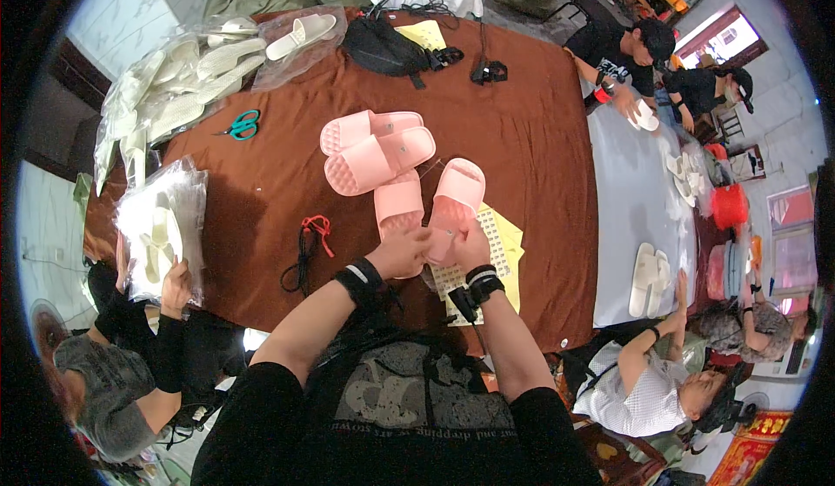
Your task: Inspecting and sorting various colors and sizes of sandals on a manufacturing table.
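Brown cloth covered the table (pixel 261 190); near its front edge my left hand (pixel 402 253) and right hand (pixel 470 247) both gripped a pink slipper pair (pixel 430 201), beside another pink pair (pixel 376 149).

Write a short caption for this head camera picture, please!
Both hands, left and right, hold pink slippers over a brown table.

Bare brown tablecloth (pixel 261 199) left of hands: open lane. Ahead blocked by pink slippers (pixel 376 149); cords (pixel 306 244) and scissors (pixel 243 126) at its edges.
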A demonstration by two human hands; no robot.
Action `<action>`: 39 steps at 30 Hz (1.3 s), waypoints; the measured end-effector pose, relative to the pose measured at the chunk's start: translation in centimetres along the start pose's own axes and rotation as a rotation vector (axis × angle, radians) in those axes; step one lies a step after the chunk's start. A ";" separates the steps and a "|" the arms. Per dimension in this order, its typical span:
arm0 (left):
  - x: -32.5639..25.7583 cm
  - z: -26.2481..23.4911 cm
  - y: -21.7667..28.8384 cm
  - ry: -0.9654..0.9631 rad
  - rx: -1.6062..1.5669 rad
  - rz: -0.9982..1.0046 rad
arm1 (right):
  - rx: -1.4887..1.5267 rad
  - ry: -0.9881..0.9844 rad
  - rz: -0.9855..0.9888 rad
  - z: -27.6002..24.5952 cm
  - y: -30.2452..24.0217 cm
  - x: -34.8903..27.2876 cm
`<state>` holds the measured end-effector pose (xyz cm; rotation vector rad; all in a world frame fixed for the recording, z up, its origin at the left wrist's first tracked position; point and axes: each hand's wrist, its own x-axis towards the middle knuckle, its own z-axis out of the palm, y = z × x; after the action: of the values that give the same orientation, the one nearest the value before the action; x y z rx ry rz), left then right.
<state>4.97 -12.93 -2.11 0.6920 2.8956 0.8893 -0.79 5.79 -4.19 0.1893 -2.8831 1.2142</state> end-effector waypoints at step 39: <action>3.5 -7.9 11.2 -0.264 -1.437 -0.479 | 1.356 -0.403 0.706 -6.6 -5.8 3.1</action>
<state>5.12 -7.34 10.88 -0.0487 1.3864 2.0421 -3.52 6.12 4.74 -0.7109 -1.7313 3.3081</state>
